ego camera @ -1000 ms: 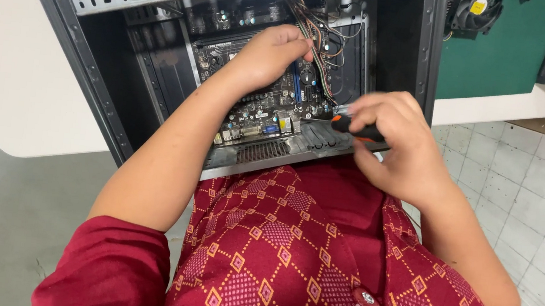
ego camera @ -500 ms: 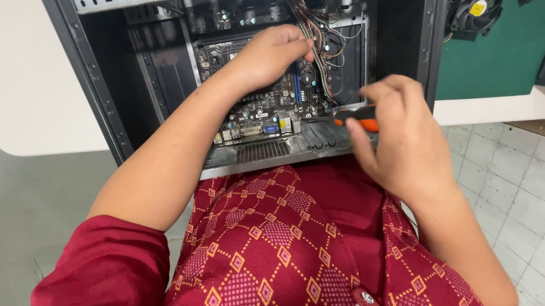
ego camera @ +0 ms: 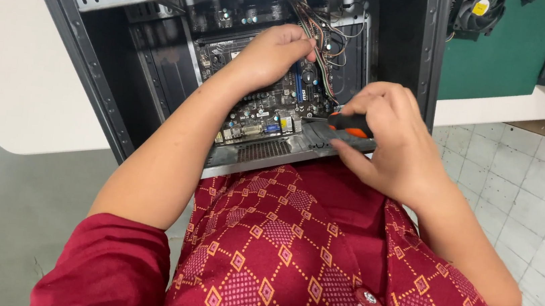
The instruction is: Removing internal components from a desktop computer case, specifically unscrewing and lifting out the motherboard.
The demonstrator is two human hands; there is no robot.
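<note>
Right hand (ego camera: 395, 142) clamps the screwdriver (ego camera: 350, 123); left hand (ego camera: 270, 55) pinches closed among the wires (ego camera: 323, 27); a slipping tip could gouge the board (ego camera: 267, 108).

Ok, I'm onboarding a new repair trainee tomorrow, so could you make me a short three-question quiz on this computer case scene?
1. True or false: the right hand holds a screwdriver with an orange and black handle.
2. Where is the left hand? A) on the green mat B) inside the open computer case, over the motherboard near the bundle of wires C) on the tiled floor
3. Fill in: the loose cooling fan lies on the ____ mat at the upper right.

Key: 1 true; 2 B; 3 green.
</note>
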